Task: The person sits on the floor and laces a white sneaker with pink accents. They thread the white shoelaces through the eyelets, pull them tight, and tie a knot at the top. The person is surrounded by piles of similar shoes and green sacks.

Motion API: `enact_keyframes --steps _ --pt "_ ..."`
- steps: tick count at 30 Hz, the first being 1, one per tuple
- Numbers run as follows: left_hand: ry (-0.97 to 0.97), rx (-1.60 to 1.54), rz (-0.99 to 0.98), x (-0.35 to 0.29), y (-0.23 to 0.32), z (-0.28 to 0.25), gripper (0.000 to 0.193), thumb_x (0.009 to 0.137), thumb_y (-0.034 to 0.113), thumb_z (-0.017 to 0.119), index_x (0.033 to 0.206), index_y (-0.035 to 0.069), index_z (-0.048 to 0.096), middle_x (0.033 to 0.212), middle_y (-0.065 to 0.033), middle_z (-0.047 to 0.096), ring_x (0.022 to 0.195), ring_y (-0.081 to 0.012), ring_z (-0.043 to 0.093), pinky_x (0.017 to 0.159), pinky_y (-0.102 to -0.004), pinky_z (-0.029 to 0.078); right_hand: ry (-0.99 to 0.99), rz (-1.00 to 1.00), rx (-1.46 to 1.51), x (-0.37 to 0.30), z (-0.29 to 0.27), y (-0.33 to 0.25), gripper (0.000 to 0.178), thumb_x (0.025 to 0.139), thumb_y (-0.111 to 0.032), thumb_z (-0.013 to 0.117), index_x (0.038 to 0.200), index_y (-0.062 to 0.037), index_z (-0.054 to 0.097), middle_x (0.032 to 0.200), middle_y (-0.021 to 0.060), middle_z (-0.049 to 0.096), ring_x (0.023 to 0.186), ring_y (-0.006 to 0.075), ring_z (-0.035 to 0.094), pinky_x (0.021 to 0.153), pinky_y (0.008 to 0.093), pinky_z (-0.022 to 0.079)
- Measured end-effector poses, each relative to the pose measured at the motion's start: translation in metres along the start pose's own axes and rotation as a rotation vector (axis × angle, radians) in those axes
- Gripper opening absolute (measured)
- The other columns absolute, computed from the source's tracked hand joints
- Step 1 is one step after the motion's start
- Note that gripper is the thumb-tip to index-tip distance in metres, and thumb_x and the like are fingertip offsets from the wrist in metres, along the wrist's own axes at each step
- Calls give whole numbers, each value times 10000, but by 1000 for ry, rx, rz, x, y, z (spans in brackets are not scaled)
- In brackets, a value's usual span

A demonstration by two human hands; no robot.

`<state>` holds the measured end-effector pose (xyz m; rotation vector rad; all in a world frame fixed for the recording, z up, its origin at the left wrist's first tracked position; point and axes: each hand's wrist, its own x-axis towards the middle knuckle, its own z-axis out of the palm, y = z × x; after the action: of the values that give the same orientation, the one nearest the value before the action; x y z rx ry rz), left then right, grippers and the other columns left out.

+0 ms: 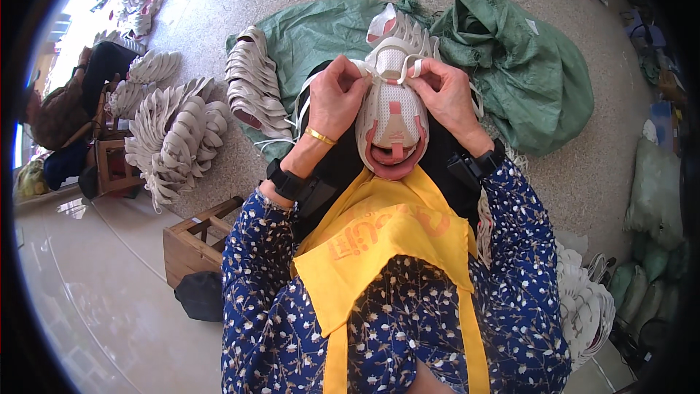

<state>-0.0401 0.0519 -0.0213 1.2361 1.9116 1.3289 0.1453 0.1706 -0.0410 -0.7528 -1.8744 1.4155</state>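
Pinching a thin white lace (363, 68) over a white mesh shoe upper with pink trim (380, 111)

The left hand (334, 98) is holding the lace in narrowly closed fingers beside the upper's left side; the right hand (446, 98) is pinching lace opposite, though whether it is the same strand is hard to tell. The upper is lying over black cloth (329, 169) on the lap, its pink-lined opening touching the far edge of the yellow cloth apron (386, 237). Pale nested uppers (257, 84) are resting along the left edge of a green woven sheet (313, 25).

The upper is probably handling light and floppy, best steadied by its side edges; the lace looks soft, suiting a fingertip pinch. The hands are covering parts of the sides, the underside is staying hidden, and any eyelets are blurring into the white.
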Motion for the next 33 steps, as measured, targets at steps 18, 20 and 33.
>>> enact_keyframes --steps 18,20,33 --pt "11 105 53 -1 1 9 195 872 107 748 832 -14 600 685 -54 637 638 -89 594 609 -280 494 -22 55 46 4 -4 2 87 873 -38 756 935 13 725 820 21 746 758 61 684 707 232 548" --pt "17 148 81 -2 1 10 190 865 96 747 829 -14 595 678 -63 631 623 -101 591 603 -284 487 -34 63 51 6 -5 2 83 870 -36 755 931 12 724 815 18 743 756 61 684 705 231 549" --pt "83 126 147 -5 3 12 234 836 102 776 823 -4 567 692 -89 619 591 -181 605 587 -317 500 61 42 -243 -10 -9 -23 195 837 -103 804 939 2 674 797 66 708 687 148 693 665 284 560"
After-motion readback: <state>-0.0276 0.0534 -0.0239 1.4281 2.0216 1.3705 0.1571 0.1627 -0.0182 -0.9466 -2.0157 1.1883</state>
